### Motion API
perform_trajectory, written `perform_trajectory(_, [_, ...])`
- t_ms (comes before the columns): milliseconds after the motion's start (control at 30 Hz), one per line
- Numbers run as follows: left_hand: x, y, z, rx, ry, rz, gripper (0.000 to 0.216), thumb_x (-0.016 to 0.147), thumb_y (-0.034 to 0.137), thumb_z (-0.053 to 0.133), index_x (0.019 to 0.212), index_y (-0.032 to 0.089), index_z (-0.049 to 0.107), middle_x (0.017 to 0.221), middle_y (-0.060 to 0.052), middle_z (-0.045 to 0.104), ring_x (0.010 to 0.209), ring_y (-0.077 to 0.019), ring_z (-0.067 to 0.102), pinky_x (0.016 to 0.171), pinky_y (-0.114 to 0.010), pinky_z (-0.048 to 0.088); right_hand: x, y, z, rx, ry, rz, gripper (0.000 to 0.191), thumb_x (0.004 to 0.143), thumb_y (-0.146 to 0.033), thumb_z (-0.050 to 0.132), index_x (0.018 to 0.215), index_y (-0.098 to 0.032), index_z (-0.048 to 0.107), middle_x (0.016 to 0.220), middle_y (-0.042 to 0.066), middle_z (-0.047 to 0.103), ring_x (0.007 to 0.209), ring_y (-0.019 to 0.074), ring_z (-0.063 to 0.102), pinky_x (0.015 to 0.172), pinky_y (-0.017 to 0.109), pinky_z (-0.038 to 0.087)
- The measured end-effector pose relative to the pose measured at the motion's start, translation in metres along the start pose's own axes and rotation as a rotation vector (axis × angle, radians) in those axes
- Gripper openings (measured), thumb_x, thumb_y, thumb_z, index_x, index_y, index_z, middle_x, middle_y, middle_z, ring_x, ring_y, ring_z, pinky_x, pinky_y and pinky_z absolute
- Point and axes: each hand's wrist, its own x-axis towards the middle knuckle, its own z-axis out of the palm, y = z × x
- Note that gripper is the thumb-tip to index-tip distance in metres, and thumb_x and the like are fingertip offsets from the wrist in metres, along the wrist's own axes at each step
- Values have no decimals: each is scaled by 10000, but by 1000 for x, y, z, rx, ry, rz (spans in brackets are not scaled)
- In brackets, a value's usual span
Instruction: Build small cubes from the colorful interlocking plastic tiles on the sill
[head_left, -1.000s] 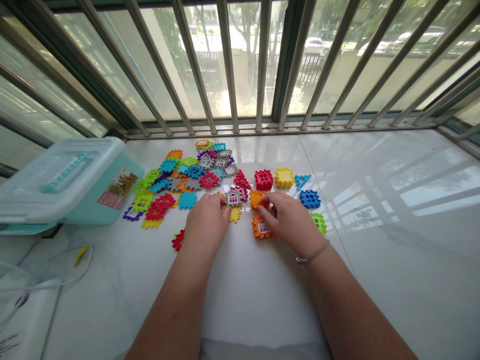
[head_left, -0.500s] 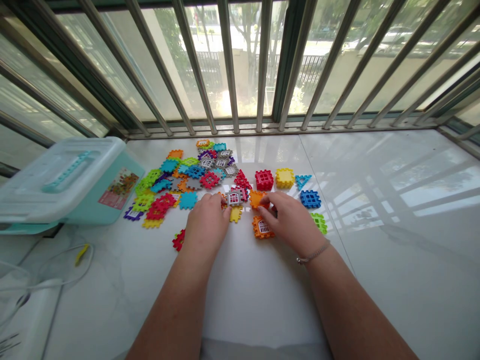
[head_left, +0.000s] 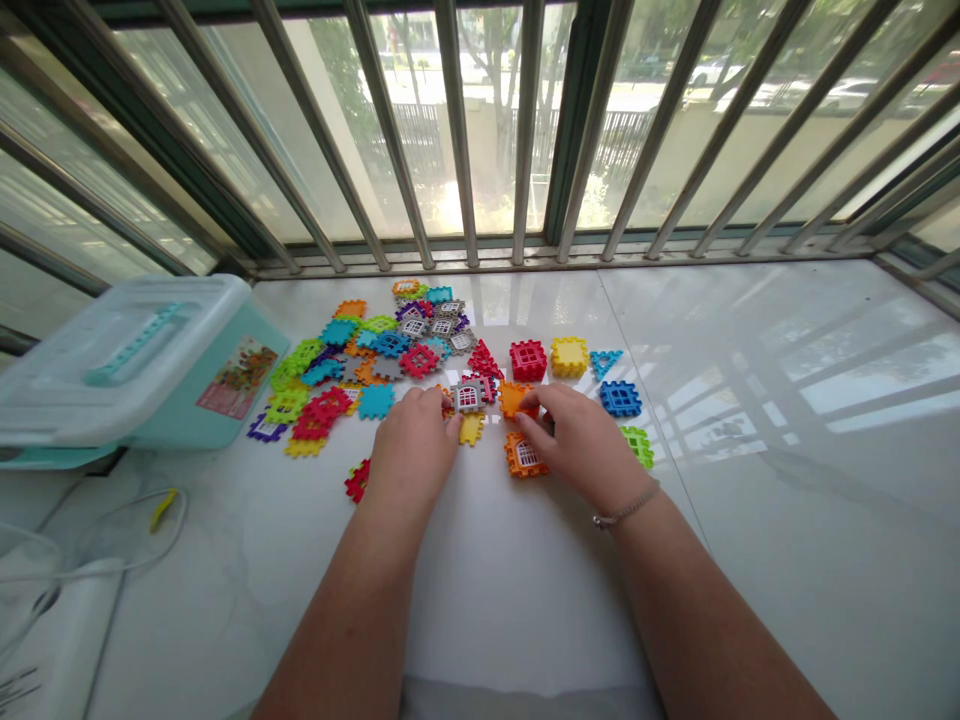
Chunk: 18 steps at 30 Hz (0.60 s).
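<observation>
Both hands rest on a white marble sill among flat plastic building tiles. My left hand [head_left: 414, 447] lies curled, its fingertips touching a grey window tile [head_left: 468, 394] and a yellow tile [head_left: 471, 428]. My right hand [head_left: 581, 442] pinches an orange tile [head_left: 513, 398] with finger and thumb, and an orange window tile [head_left: 523, 455] lies just under its thumb. A red tile [head_left: 356, 481] pokes out at the left wrist.
Several more tiles in a heap [head_left: 360, 350] lie at the back left; a red cube [head_left: 527, 359], yellow cube [head_left: 569, 355], blue triangle [head_left: 604, 361], blue tile [head_left: 620, 398] and green tile [head_left: 638, 444] sit to the right. A teal box [head_left: 135, 365] stands left, window bars [head_left: 465, 130] behind.
</observation>
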Motion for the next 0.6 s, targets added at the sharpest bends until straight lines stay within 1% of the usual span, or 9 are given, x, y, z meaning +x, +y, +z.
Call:
perform_trajectory(233, [-1,0,-1,-8,-1,-2,225,1013,328,657,1170,198,753,1213,-131,757,1117,-317,725,942,-414,581,1,-1,-1,5,-8,3,36,1009,-208,694,977,-212,679,979,51,713,878,212,654,794,329,439])
perform_trajectory(367, [0,0,-2,-24,-11,-1,211,1006,295,652,1158,199,762,1211,-137,758,1119,-321,723,958,-425,579,0,-1,-1,7,-4,-2,42,1010,-208,690,973,-219,675,976,51,715,866,209,648,786,324,435])
perform_trajectory(600, [-1,1,-1,-34,-9,-5,178,1008,282,638,1104,206,767,1199,-127,749,1081,-303,717,924,-406,577,0,-1,-1,6,0,0,37,1013,-219,696,978,-215,684,979,54,722,870,210,654,783,321,434])
